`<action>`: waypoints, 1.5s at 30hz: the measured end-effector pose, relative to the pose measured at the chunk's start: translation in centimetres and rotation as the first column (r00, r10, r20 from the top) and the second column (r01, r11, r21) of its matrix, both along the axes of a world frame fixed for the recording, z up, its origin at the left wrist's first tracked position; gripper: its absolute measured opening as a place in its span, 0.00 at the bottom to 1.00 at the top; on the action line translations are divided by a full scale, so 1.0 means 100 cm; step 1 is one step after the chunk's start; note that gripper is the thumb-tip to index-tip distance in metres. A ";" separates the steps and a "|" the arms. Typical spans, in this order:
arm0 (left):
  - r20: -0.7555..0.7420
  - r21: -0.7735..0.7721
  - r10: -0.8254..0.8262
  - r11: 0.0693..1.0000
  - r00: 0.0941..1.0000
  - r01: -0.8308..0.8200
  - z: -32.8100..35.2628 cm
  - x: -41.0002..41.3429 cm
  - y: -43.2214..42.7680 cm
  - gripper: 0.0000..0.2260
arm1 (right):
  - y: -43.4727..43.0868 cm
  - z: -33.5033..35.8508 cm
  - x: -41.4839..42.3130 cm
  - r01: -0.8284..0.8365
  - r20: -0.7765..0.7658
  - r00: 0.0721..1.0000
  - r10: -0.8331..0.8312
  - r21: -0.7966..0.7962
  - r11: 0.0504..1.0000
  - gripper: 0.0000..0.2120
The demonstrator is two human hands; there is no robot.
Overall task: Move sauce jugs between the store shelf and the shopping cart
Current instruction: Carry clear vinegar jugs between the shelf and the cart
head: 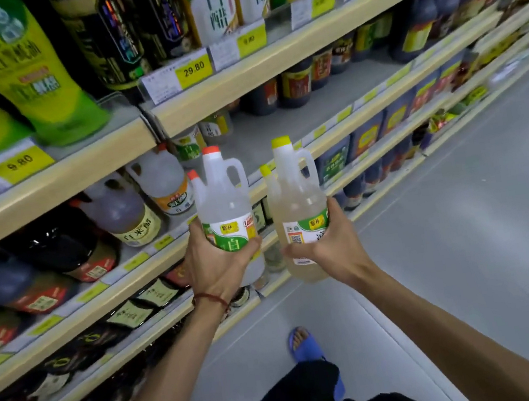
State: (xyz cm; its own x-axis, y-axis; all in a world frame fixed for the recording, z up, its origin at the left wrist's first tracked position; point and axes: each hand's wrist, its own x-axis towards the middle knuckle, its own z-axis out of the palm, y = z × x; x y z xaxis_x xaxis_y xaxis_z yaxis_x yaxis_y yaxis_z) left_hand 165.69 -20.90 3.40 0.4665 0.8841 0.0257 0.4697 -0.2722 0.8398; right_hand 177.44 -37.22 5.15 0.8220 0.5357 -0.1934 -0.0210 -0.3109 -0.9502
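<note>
The left grip (213,267) is curled round the lower label of the orange-capped jug (224,199). The right grip (336,244) clasps the yellow-capped jug (297,195) low down. Both jugs are upright, side by side, in the air before the shelf (103,288).

orange-capped jug (223,203): clear liquid, green-and-white label. yellow-capped jug (297,195): pale yellow liquid, same green-white label. shelf edges (237,79) cream, price tags (194,70) yellow with black digits. floor (470,237) grey, sandal (305,346) blue, wrist cord (211,297) red.
</note>
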 end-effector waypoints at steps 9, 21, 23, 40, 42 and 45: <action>-0.016 -0.026 0.098 0.995 0.995 -0.098 -0.012 0.059 0.016 0.40 | 0.031 -0.009 0.085 -0.105 -0.017 0.994 0.105 -0.045 0.993 0.44; 0.059 0.023 0.263 0.964 0.963 -0.265 -0.018 0.098 -0.023 0.42 | 0.040 -0.025 0.162 -0.337 -0.006 0.941 0.337 -0.047 0.940 0.43; 0.086 0.045 0.290 0.955 0.953 -0.295 -0.020 0.106 -0.028 0.42 | 0.041 -0.027 0.171 -0.376 0.024 0.926 0.377 -0.046 0.926 0.43; 0.280 0.415 0.115 0.881 0.953 -0.228 -0.027 0.134 0.023 0.38 | 0.068 -0.058 0.193 -0.388 0.291 0.894 0.342 0.119 0.914 0.46; 0.342 0.416 0.084 0.879 0.936 -0.231 -0.031 0.141 0.034 0.40 | 0.072 -0.062 0.194 -0.377 0.327 0.890 0.319 0.131 0.917 0.45; 0.391 0.439 0.077 0.860 0.917 -0.259 -0.038 0.146 0.048 0.39 | 0.079 -0.065 0.197 -0.361 0.350 0.891 0.288 0.162 0.918 0.45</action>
